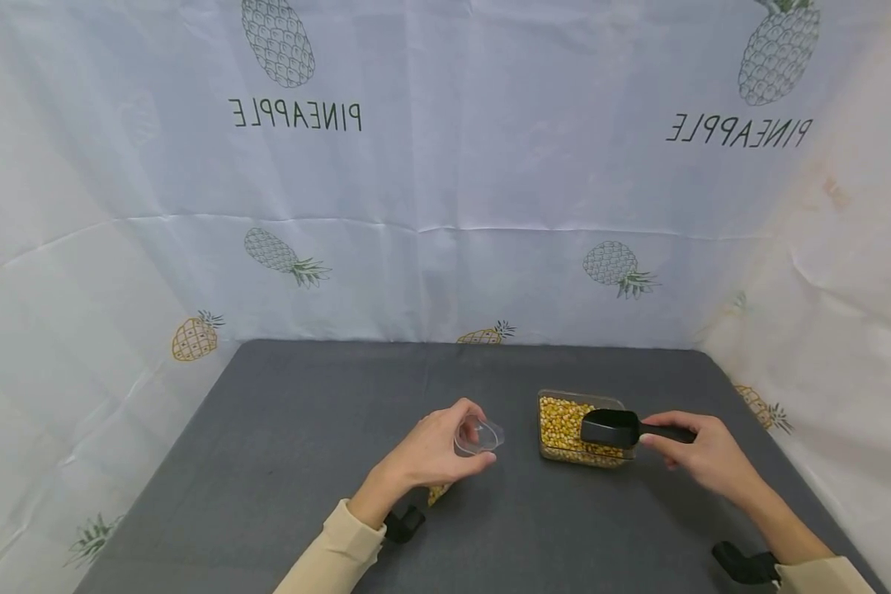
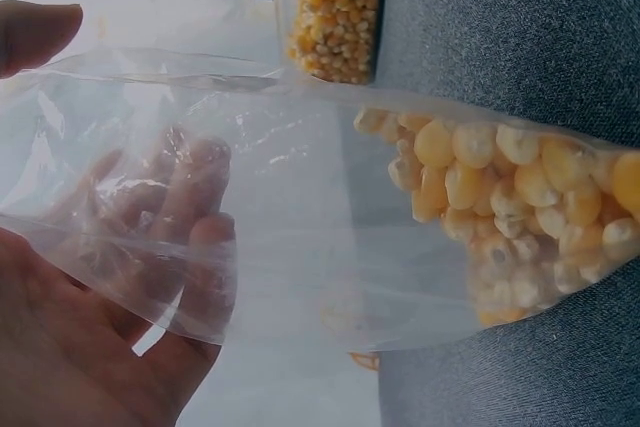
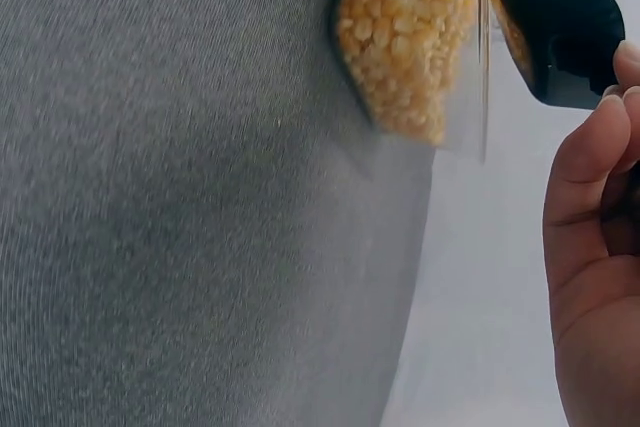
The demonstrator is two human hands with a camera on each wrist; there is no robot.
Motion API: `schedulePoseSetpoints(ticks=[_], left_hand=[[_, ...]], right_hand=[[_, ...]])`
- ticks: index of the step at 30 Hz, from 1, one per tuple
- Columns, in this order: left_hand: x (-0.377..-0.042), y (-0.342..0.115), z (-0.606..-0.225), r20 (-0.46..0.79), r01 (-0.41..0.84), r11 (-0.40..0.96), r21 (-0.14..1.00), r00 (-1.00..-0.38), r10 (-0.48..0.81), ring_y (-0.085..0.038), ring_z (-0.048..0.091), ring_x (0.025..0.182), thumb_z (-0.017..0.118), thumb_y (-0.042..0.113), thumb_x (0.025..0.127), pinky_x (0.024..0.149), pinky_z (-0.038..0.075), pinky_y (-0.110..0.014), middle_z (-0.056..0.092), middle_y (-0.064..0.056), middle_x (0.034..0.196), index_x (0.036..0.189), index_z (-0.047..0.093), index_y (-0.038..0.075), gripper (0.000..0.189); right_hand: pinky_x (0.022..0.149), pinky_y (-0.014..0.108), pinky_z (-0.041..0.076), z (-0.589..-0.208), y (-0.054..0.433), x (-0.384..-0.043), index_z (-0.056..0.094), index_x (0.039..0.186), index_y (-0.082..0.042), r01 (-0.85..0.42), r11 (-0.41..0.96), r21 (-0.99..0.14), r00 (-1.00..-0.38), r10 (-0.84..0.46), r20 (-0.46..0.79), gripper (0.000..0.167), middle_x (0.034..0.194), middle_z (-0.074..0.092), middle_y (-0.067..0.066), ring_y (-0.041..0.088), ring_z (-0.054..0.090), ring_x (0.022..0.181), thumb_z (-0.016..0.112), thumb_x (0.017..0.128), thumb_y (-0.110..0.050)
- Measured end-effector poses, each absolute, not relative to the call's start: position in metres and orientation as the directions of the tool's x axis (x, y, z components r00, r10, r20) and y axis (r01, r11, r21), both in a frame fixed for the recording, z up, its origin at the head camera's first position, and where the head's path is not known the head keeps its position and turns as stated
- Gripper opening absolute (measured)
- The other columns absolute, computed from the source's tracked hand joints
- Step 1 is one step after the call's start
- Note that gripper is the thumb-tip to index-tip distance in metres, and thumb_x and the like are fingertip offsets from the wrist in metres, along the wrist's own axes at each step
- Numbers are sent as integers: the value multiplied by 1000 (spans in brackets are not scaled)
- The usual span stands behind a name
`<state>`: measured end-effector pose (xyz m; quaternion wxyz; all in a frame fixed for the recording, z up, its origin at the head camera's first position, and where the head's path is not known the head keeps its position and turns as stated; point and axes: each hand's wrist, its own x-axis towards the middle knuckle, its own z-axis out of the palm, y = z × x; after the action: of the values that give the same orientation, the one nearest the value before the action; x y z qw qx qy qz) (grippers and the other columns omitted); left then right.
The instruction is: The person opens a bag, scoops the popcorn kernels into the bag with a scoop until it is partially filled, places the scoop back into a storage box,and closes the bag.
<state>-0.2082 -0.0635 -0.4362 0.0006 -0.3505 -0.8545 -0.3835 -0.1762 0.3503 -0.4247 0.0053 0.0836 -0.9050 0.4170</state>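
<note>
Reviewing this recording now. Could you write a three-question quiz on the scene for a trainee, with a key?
1. True or false: yellow corn kernels already lie inside the clear plastic bag.
2. Which hand grips the black plastic scoop by its handle?
3. Where is the scoop's head? A: inside the bag; B: above the clear rectangular container; C: lying on the grey tabletop.

Key: 1. True. 2. The right hand. 3. B.

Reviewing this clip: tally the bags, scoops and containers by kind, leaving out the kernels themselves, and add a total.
Clear plastic bag: 1
Black scoop: 1
Clear container: 1
Total: 3
</note>
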Motion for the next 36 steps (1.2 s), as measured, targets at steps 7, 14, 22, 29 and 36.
schedulePoseSetpoints(ticks=[7,14,22,29,36], left_hand=[[-208,-63,-436,266,593,461,660,-758,596,-4,61,82,72,41,91,76,52,-28,62,5,95,125,57,10,48],[-207,-62,-436,273,601,448,662,-750,602,-4,61,82,72,39,92,76,53,-27,63,4,94,125,58,11,46],[-208,-62,-438,274,601,445,664,-749,603,-3,60,80,72,39,91,74,52,-26,60,8,92,123,57,13,44],[-208,-62,-439,269,600,441,667,-747,608,-3,60,81,72,39,92,74,52,-26,60,9,91,123,57,13,44],[-206,-62,-438,255,589,453,669,-754,605,-2,58,81,72,40,92,73,51,-26,59,11,90,123,57,15,43]], right_hand=[[55,36,49,-426,358,-181,64,129,1,-118,664,-738,-990,-133,39,45,87,69,15,28,65,68,72,96,-29],[59,36,52,-428,359,-183,65,127,1,-133,683,-718,-988,-151,39,43,90,69,14,25,65,66,72,96,-27],[60,34,53,-427,352,-188,66,126,2,-173,678,-714,-979,-198,49,40,86,68,12,24,62,62,72,97,-26],[60,33,53,-435,347,-191,68,123,2,-188,671,-717,-975,-216,53,39,103,68,15,23,63,63,72,97,-26],[59,34,53,-445,342,-196,68,123,2,-184,648,-739,-975,-213,56,39,100,70,14,24,63,62,73,96,-26]])
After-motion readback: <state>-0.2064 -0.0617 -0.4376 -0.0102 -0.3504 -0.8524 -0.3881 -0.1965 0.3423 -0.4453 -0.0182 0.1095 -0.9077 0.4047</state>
